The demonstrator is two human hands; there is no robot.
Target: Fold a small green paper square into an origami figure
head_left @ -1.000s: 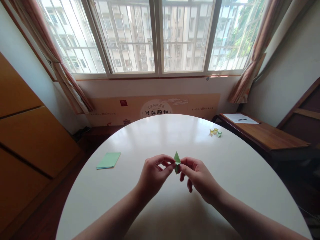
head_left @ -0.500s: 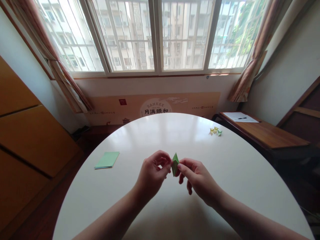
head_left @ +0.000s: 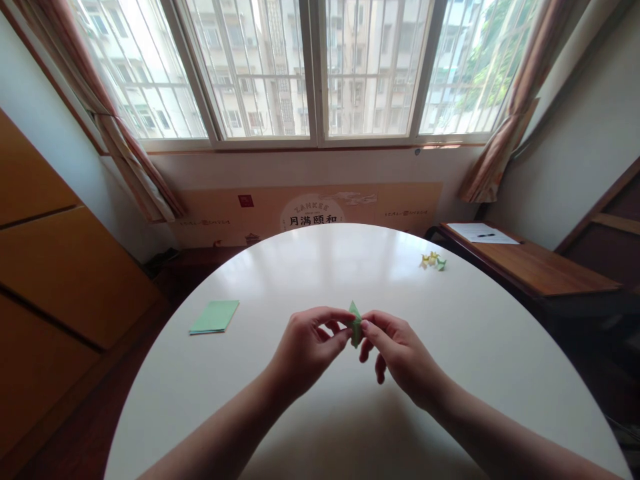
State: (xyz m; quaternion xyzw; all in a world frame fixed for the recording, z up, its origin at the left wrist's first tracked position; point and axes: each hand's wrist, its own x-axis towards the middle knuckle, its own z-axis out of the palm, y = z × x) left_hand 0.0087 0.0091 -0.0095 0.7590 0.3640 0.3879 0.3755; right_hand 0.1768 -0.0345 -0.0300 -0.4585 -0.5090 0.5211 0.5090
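A small folded piece of green paper (head_left: 355, 328) is held above the middle of the white round table (head_left: 320, 267), its pointed tip upward. My left hand (head_left: 315, 340) pinches its left side between thumb and fingers. On the other side, my right hand (head_left: 397, 350) grips the paper's right edge with thumb and forefinger, the other fingers curled below. Fingertips cover part of the folds, so the full shape is hidden.
A stack of light green paper squares (head_left: 215, 317) lies at the table's left. Several small yellow and green folded paper figures (head_left: 433, 260) sit at the far right. Beyond the table's right edge, a wooden desk (head_left: 555, 263) bears a white sheet (head_left: 480, 233) with a pen.
My left hand has moved right, its thumb and fingers now closing on the green paper's left side. The paper has turned slightly in my right hand, which keeps its hold.
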